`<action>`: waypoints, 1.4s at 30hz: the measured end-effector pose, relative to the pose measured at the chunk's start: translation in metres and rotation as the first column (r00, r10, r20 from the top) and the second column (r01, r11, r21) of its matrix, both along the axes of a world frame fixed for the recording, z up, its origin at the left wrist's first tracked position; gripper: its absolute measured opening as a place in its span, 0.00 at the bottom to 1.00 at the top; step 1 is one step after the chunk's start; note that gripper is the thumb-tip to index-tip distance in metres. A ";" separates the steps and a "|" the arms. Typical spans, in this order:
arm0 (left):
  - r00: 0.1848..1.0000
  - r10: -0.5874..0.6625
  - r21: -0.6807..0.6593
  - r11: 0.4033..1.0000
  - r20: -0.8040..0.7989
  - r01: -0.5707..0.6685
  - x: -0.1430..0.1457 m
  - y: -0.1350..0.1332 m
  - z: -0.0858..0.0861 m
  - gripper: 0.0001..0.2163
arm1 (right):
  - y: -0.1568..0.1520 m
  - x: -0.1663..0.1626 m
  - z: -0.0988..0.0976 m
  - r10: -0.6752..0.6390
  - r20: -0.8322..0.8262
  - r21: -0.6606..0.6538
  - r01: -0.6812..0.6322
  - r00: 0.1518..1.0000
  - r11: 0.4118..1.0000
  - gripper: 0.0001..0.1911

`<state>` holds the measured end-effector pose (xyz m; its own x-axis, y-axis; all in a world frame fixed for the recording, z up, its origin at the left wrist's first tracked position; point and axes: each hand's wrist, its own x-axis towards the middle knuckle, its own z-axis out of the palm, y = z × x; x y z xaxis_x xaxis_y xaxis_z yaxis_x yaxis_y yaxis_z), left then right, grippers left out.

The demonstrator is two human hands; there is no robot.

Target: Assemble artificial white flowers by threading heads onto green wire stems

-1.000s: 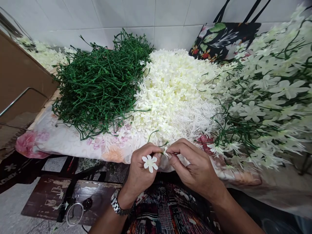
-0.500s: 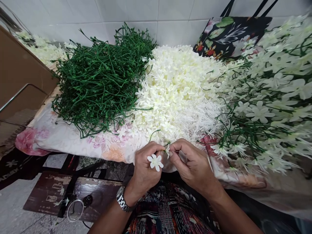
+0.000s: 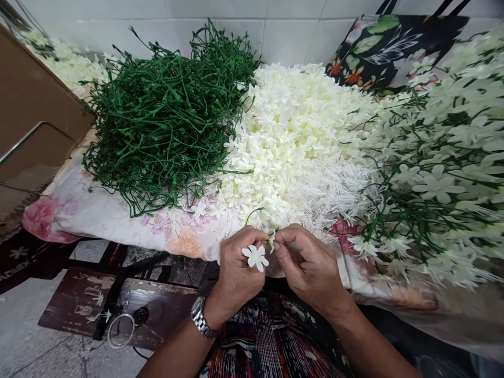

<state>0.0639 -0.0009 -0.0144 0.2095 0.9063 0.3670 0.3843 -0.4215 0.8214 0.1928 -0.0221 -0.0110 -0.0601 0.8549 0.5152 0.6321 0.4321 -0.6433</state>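
Observation:
My left hand point(image 3: 240, 270) is closed in a pinch on a green artificial flower stem, mostly hidden by the fingers. An open white artificial flower point(image 3: 255, 256) sticks out in front of its knuckles. Between the two hands' fingertips a smaller white flower point(image 3: 271, 240) is seen side-on. My right hand point(image 3: 313, 270) is closed, thumb against forefinger, right beside that flower; what is inside its pinch is too small to make out. Both hands are at the table's front edge, close to a heap of loose white blossoms point(image 3: 291, 121).
A tangled pile of green plastic stems point(image 3: 165, 121) lies left of the blossoms. Thin white stamen-like pieces point(image 3: 338, 189) lie at front right, beside assembled flower sprays point(image 3: 437, 184). A cardboard box point(image 3: 43, 89) stands at left, a floral black bag point(image 3: 397, 52) behind. Below is a brown bench point(image 3: 157, 310).
The view has shifted slightly. The two hands are still close together, and the open flower at my left hand has turned a little. The pinches look the same.

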 end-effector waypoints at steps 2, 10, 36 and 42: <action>1.000 0.003 0.004 1.000 0.013 -0.003 0.000 0.000 0.000 0.07 | 0.000 -0.001 0.000 0.000 -0.005 0.000 0.000 1.000 1.000 0.06; 0.999 0.006 -0.006 1.000 0.038 -0.006 0.001 0.002 0.001 0.07 | 0.001 -0.001 -0.004 0.002 -0.003 0.007 -0.002 1.000 1.000 0.06; 0.996 -0.065 -0.086 0.994 0.055 0.069 -0.005 0.002 0.010 0.08 | 0.000 0.003 -0.003 -0.004 -0.085 0.056 0.009 0.996 0.998 0.05; 0.998 -0.058 -0.122 0.990 0.038 0.063 -0.004 0.000 0.009 0.08 | 0.000 0.002 -0.003 0.001 -0.079 0.044 0.003 0.997 0.999 0.06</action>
